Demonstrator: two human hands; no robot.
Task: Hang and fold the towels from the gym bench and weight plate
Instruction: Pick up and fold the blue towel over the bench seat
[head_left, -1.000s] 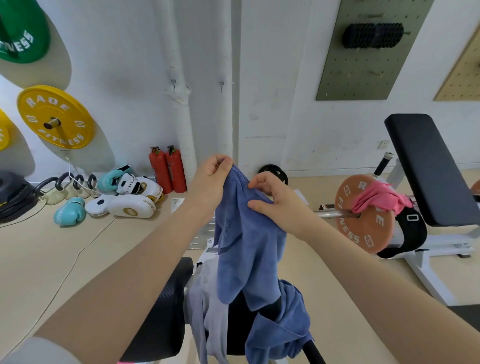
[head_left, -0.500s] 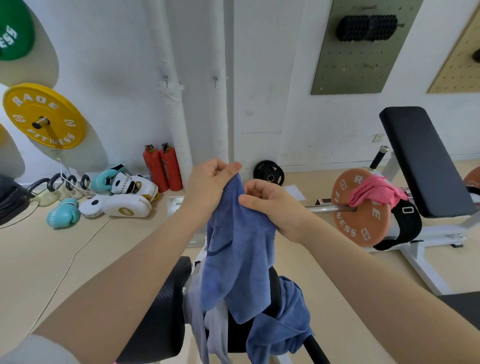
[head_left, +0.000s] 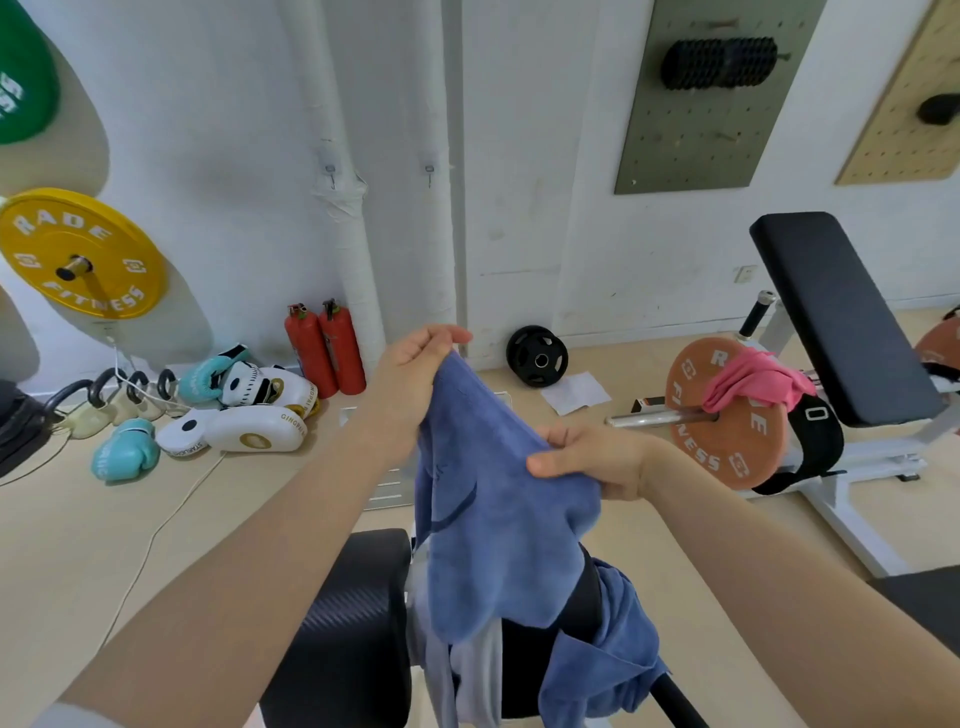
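Both hands hold a blue terry towel (head_left: 498, 519) up in the air above a black padded gym bench (head_left: 353, 623) at the bottom of the view. The left hand (head_left: 415, 364) is the higher one: its fingers are curled tight and pinch the towel's top corner, the thumb pointing right. The right hand (head_left: 592, 460) sits lower and to the right, fingers curled under the cloth and thumb laid over its upper edge, so it grips that edge firmly. Between the two hands the top edge of the towel runs taut on a slant, and the rest hangs down in loose folds toward the bench. On the bench's near end, under the hanging cloth, lie a second blue towel (head_left: 613, 654), crumpled over the right edge, and a pale grey towel (head_left: 478, 675) drooping beside it. Well apart to the right, a pink towel (head_left: 753, 384) is draped over the top of an orange round weight plate (head_left: 727, 415) on a steel bar, beside a black-padded incline bench (head_left: 841, 312) on a white frame. On the floor by the wall stand two red fire extinguishers (head_left: 324, 348) and a cluster of white and teal boxing gloves (head_left: 234, 405).
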